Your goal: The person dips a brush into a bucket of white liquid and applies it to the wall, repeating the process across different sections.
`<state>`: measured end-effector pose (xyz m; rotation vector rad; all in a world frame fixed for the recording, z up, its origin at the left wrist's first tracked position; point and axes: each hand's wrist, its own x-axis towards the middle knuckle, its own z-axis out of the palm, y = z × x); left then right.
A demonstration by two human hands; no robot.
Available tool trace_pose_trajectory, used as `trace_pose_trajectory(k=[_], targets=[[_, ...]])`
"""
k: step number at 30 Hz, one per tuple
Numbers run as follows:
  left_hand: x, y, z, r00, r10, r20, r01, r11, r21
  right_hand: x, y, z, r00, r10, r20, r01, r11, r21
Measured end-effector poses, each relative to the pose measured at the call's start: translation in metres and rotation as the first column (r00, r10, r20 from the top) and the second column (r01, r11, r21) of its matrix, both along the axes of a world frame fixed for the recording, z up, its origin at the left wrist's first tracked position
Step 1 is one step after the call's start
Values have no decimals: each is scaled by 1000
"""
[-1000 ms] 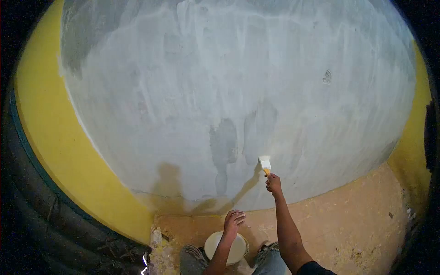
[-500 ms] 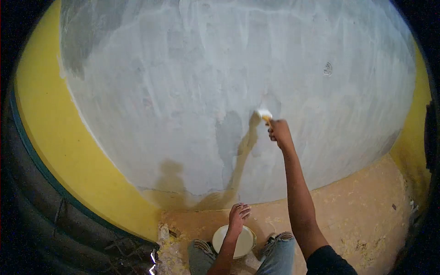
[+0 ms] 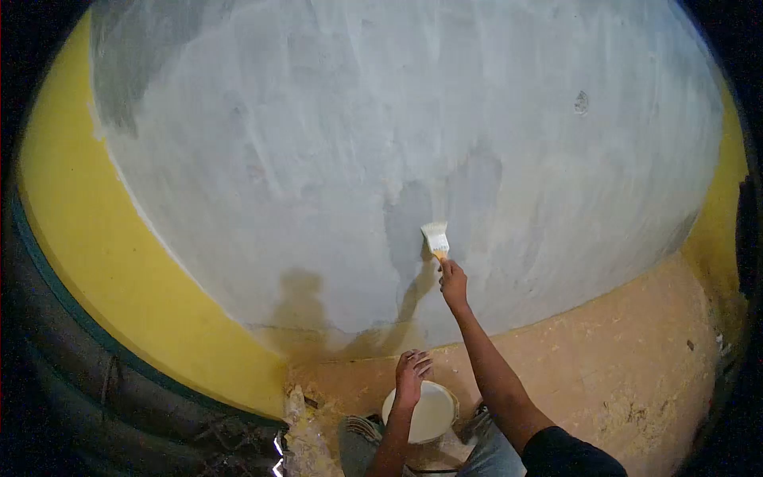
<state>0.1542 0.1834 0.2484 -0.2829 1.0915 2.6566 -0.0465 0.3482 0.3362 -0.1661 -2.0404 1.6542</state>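
My right hand (image 3: 454, 285) grips the wooden handle of a wide paintbrush (image 3: 436, 238). The brush points upward, its pale bristles against a grey-white coated wall (image 3: 318, 159), beside darker damp-looking patches. Lower down, my left hand (image 3: 412, 374) hovers above the near-left rim of a white bucket (image 3: 435, 417). Its fingers are loosely bent and apart, and nothing shows in them. Pale liquid fills part of the bucket, which stands between my knees.
Yellow wall bands (image 3: 143, 294) border the coated area on the left and right. A dark, green-edged shape (image 3: 79, 350) curves along the lower left. The tan floor (image 3: 572, 350) carries crumbs and flakes of debris. A small round mark (image 3: 582, 102) is on the upper right wall.
My right hand has moved the paintbrush down and a little left along the wall. The damp-looking patch around it looks larger. My left hand stays above the bucket.
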Motion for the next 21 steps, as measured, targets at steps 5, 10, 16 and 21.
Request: trace_pose_trajectory(k=[5,10,16,21], targets=[[-2,-5,-10,1000,22,-4,-21,999,47,0,-5,-72,994,-84,-64,94,981,168],[12,-3,-7,1000,9,-21,-7,997,72,20,0,-111,976,66,206,-77,996,47],[10,0,0,999,-9,-46,12,998,63,24,-5,20,922,238,305,-168,957,-238],[12,-9,9,999,-31,-25,34,987,159,10,-20,179,956,287,59,-251,906,-341]])
